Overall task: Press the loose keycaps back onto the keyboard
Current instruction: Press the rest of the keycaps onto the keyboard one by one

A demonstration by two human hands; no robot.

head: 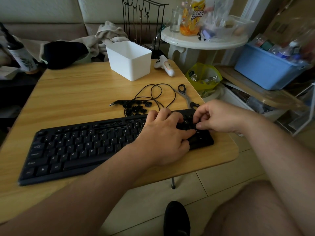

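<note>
Keyboard: one black keyboard (pixel 76 147) on the wooden table (pixel 76 92), its right end near the edge
Loose keycaps: a pile (pixel 136 108), uncountable, behind it amid a cable (pixel 153 92)
Left hand (pixel 163 138): fingers straight, pressing the number pad
Right hand (pixel 216 116): fingers curled over the pad; whether it holds a cap cannot be told
Nearby: one white bin (pixel 129 60), one pair of scissors (pixel 185 96)

A wooden table (pixel 71 92) stands on pale floor tiles (pixel 213 181); a beige sofa (pixel 42 16) sits behind it. A white round side table (pixel 202 41) stands right; soft daylight.
</note>
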